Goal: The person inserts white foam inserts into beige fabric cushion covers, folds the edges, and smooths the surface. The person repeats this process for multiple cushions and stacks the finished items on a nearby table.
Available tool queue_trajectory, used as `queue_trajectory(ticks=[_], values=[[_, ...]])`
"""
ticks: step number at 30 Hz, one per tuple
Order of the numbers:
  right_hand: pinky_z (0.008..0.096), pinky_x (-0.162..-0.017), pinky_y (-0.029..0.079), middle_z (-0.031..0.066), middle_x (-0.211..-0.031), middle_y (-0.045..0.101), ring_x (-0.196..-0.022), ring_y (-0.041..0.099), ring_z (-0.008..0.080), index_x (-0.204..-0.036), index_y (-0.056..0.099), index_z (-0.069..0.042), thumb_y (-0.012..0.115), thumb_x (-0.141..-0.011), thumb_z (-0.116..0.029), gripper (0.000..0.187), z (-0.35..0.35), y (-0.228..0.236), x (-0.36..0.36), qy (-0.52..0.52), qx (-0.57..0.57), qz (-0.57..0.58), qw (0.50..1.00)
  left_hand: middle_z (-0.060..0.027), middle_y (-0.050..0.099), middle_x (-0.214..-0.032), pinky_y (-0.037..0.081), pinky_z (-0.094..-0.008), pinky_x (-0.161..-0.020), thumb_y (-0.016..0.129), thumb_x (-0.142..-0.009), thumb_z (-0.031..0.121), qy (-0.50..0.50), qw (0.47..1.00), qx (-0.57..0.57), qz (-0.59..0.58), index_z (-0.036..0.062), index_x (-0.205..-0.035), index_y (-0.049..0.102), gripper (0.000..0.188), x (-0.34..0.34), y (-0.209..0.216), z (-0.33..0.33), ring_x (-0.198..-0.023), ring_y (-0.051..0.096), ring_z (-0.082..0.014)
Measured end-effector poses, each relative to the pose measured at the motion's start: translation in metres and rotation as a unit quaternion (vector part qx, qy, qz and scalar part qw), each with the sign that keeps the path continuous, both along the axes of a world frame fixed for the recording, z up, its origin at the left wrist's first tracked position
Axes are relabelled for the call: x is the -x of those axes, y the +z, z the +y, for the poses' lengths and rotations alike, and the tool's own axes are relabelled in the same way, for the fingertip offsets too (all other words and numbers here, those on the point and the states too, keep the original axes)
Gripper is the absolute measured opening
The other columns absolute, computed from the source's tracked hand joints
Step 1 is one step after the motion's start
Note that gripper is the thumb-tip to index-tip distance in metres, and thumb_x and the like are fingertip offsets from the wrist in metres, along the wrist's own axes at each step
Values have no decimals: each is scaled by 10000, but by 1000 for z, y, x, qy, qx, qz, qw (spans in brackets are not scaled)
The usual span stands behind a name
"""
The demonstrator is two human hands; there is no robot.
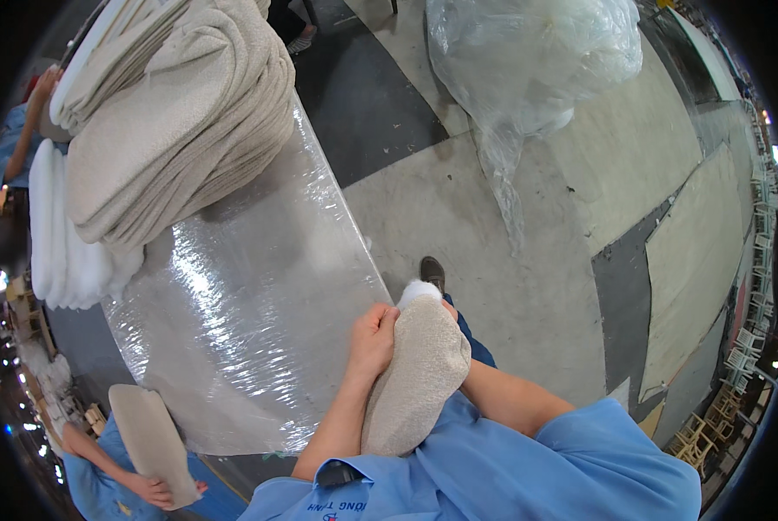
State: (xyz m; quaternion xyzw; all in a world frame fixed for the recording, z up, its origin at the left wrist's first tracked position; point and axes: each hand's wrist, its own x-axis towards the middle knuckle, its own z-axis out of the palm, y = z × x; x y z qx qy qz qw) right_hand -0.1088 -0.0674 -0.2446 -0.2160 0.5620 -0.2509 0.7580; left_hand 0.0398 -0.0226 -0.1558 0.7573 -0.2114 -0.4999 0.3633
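beige cover (417, 375) — left grip (374, 337) pinches its edge, right grip (450, 310) unclear — open floor (528, 313) beyond.

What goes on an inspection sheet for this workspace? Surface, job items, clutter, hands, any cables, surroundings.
Surface: grey tabletop covered in shiny clear plastic film.
Job's things: beige woven-fabric cover, fluffy white filling showing at its far end; stack of rounded beige fabric pieces; soft white pads left of the stack.
Clutter: bulging clear plastic bag beyond the table's right edge.
Hands: left hand closed on the cover's left edge; right hand mostly hidden behind it, grip unclear.
Cables: nothing seen.
Surroundings: co-worker's hand holding a flat beige piece, lower left; pale chair frames, far right.
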Motion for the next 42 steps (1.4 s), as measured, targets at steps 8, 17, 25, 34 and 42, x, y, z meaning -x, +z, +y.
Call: queue_trajectory(ticks=[8,17,25,34,42], values=[[375,-726,545,81,-878,738,-754,658,175,-972,726,12,484,-1145,-505,596,2,8,-3,-46,-6,76,996,-135,633,-745,480,-374,-710,605,-1082,244,34,999,16,33,-19,-968,681,297,-2,-32,2,-713,566,-191],[369,-727,571,72,-873,719,-767,690,178,-982,694,-28,486,-1135,-540,573,-9,11,0,-17,-37,-40,998,-189,658,-762,491,-412,-688,629,-1061,269,13,998,21,-62,8,-973,692,282,-6,-28,-10,-681,611,-271],[353,-709,577,70,-891,731,-777,707,182,-980,697,-43,485,-1151,-453,493,-14,27,-8,20,-12,77,997,-211,654,-844,486,-482,-710,619,-1061,249,36,985,11,-168,17,-914,640,275,-2,-28,-11,-811,646,-422],[357,-676,589,48,-894,738,-771,716,169,-971,705,-43,541,-1113,-276,318,-11,-21,1,104,37,64,992,-157,654,-849,496,-409,-724,627,-1075,272,28,998,7,-53,26,-991,684,266,-11,-27,-10,-762,627,-267],[336,-706,588,37,-898,732,-775,708,157,-950,704,-50,545,-1113,-312,347,-13,-11,7,68,-46,31,996,-123,619,-740,497,-379,-709,607,-1102,323,-10,1000,-5,20,15,-1039,693,327,-22,-20,-1,-705,582,-182]])
